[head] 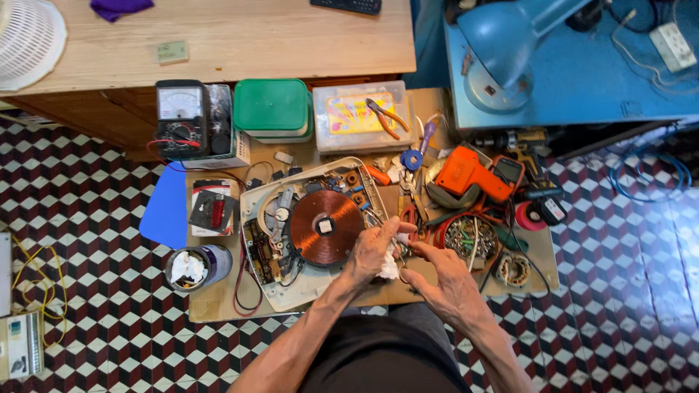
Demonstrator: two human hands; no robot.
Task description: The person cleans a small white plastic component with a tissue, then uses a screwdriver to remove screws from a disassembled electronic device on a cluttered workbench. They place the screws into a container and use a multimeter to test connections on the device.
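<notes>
At 6 o'clock of the low wooden work board (pixel 218 306), opened induction cooker (pixel 309 229), top plate off, copper coil (pixel 325 227) and circuit board (pixel 261 251) exposed for access. Left hand (pixel 375 251) at 3 o'clock of coil, fingers curled shut around a small white wad, paper or cloth (pixel 391 268), thumb and forefinger pinching something thin near the housing edge; exact item not resolvable. Right hand (pixel 448 280) just beside, at 4 o'clock of left hand, fingers bent and pinched toward the same wad, touching it or nearly so; contact not certain. Both hands meeting over the board's edge, close to body, likely for steady fine work.

Tools laid within reach: orange soldering gun (pixel 470 175) at 2 o'clock of hands, tray of screws and small parts (pixel 470 236) at 3 o'clock, pliers (pixel 386 116) on a clear plastic box (pixel 362 120) at 12 o'clock, green lidded container (pixel 271 108) beside it, analog multimeter (pixel 182 116) at 10 o'clock, can (pixel 196 266) stuffed with white scraps at 9 o'clock. Blue desk lamp (pixel 510 44) at 1 o'clock, head cut off partly by frame top.

Hidden: palms, whatever lies under the wad, wiring beneath the coil. White fan (pixel 25 40) cropped at top left.
</notes>
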